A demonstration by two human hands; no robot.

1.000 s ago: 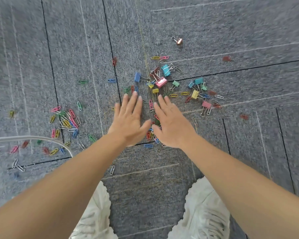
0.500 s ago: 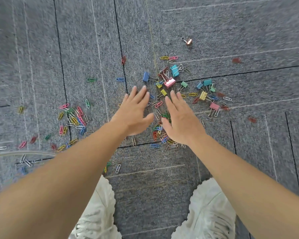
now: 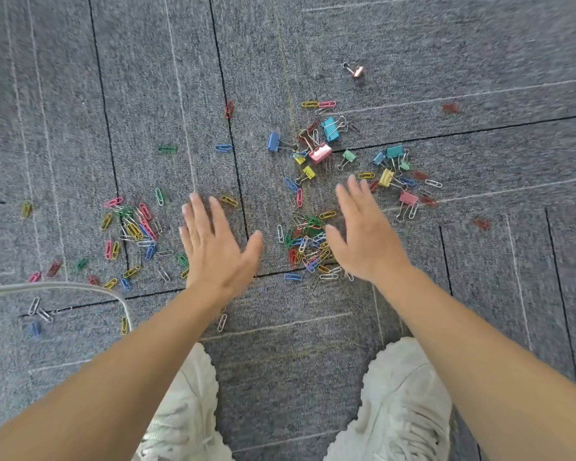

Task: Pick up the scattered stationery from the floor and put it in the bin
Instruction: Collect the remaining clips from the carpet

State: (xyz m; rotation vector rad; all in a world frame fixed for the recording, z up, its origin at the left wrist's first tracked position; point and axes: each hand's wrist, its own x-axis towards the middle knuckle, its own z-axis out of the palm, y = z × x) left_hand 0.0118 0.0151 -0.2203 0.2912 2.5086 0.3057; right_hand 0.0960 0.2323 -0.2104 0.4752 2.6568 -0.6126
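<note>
Both hands are spread flat with palms down and fingers splayed, holding nothing. From the head camera, the left hand lies over bare grey carpet, its fingertips pointing to about 11 o'clock and its thumb stretched toward 2 o'clock. The right hand points its fingers to 12 o'clock, and its thumb edge is touching or just over a dense heap of coloured paper clips that sits between the two hands. Whether either palm presses the floor cannot be told. Both forearms run in bare from the lower corners.

No writing or labels can be read on anything.

At 9 o'clock from the left hand lies a second cluster of paper clips. At 12 to 1 o'clock from the right hand sit scattered binder clips, with a lone copper-coloured binder clip farther out. A curved pale rim crosses the left edge. Two white shoes stand at 6 o'clock.
</note>
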